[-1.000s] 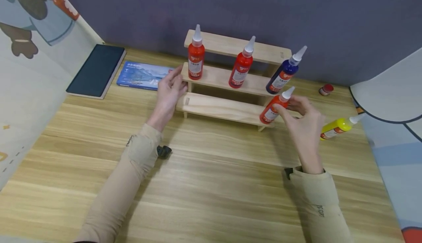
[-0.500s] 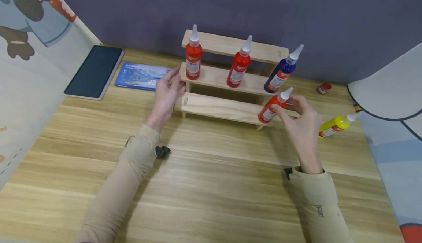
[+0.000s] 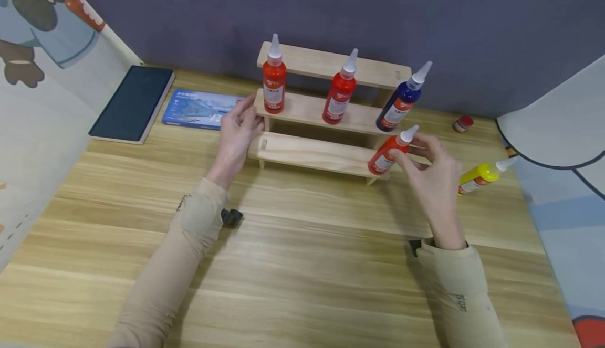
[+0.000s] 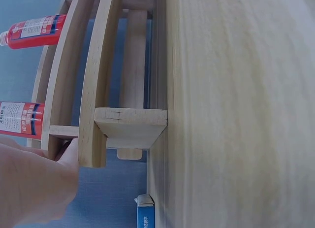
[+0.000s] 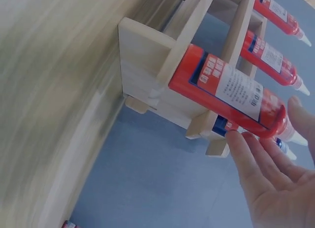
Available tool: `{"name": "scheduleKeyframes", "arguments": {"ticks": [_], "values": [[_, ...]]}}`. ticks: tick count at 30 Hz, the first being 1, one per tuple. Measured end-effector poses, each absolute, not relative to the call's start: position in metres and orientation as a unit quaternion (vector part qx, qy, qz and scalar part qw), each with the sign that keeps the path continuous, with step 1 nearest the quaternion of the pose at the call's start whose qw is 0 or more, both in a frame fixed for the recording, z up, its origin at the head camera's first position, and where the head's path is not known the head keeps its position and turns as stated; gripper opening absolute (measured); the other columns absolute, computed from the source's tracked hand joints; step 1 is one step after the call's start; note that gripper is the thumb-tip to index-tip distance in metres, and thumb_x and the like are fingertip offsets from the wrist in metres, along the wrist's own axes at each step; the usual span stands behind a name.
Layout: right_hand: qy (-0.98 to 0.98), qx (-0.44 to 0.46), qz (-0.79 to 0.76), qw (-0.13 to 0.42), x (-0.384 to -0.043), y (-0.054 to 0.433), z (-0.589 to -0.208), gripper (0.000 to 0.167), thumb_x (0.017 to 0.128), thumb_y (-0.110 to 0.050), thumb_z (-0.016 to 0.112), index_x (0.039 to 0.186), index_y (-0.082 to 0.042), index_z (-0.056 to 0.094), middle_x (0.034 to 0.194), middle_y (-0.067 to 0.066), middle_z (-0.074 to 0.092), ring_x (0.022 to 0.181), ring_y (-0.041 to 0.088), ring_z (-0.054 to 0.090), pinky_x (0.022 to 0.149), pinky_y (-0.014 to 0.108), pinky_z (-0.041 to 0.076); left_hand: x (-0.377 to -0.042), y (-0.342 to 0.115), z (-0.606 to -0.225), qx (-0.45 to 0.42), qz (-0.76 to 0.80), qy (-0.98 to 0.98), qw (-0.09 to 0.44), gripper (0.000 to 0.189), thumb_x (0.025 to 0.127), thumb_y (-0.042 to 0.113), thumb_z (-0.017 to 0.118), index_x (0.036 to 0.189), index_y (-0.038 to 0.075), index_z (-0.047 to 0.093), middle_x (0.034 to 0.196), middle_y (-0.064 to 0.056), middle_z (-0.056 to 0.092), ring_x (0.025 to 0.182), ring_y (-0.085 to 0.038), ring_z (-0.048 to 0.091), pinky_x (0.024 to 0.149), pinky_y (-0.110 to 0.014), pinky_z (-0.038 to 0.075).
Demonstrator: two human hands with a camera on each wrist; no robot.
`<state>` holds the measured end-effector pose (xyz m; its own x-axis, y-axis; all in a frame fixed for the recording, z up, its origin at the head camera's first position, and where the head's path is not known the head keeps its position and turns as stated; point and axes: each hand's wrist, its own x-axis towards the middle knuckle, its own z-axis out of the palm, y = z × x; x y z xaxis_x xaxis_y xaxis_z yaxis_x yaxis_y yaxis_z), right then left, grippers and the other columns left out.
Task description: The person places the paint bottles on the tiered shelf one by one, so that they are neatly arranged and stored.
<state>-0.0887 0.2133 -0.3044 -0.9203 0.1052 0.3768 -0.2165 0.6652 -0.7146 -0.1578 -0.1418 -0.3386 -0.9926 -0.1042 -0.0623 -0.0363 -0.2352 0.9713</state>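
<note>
A three-tier wooden display rack (image 3: 312, 154) stands against the dark back panel. My left hand (image 3: 236, 135) holds its left end by the middle shelf, thumb at the shelf's end in the left wrist view. On the right end of the lowest shelf is a red paint bottle (image 3: 385, 156) with a white nozzle cap. My right hand (image 3: 432, 180) pinches that bottle near its shoulder between thumb and fingers. On the middle shelf stand a red bottle (image 3: 274, 91) at the left, another red bottle (image 3: 338, 101) in the middle and a dark blue bottle (image 3: 397, 109) at the right.
Right of my right hand is a yellow paint bottle (image 3: 479, 177). Behind it stands a small red-lidded jar (image 3: 462, 123). A flat blue box (image 3: 198, 109) lies left of the rack, partly behind my left hand. Farther left lies a dark notebook (image 3: 132, 104).
</note>
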Motion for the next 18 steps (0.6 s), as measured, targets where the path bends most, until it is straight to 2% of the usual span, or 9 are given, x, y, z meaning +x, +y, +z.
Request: {"name": "scheduleKeyframes", "arguments": {"ticks": [7,14,18], "values": [[-0.892,0.024,0.395,0.218,-0.087,0.219,-0.300,0.040,0.095,-0.013,0.086,0.128,0.004,0.071,0.123,0.014,0.077,0.111,0.031,0.074,0.085,0.012,0.060,-0.158,-0.142,-0.338,0.055,-0.783,-0.619,0.025,0.048,0.116,0.006,0.042,0.164,0.005,0.040,0.165,-0.020,0.044,0.147,-0.032,0.050,0.114,-0.028,0.052],[-0.886,0.002,0.396,0.240,-0.083,0.233,-0.294,0.041,0.094,-0.012,0.087,0.130,0.000,0.072,0.125,0.011,0.077,0.110,0.006,0.071,0.087,0.011,0.059,-0.159,-0.142,-0.338,0.053,-0.785,-0.617,0.024,0.048,0.116,0.006,0.042,0.164,0.004,0.039,0.165,-0.021,0.044,0.147,-0.032,0.050,0.114,-0.029,0.052],[-0.879,-0.016,0.405,0.250,-0.082,0.246,-0.291,0.042,0.094,-0.011,0.086,0.132,-0.002,0.071,0.128,0.008,0.075,0.112,0.003,0.069,0.091,0.015,0.060,-0.159,-0.142,-0.338,0.051,-0.785,-0.617,0.023,0.048,0.116,0.006,0.042,0.165,0.004,0.038,0.165,-0.021,0.043,0.148,-0.032,0.050,0.114,-0.029,0.051]]}}
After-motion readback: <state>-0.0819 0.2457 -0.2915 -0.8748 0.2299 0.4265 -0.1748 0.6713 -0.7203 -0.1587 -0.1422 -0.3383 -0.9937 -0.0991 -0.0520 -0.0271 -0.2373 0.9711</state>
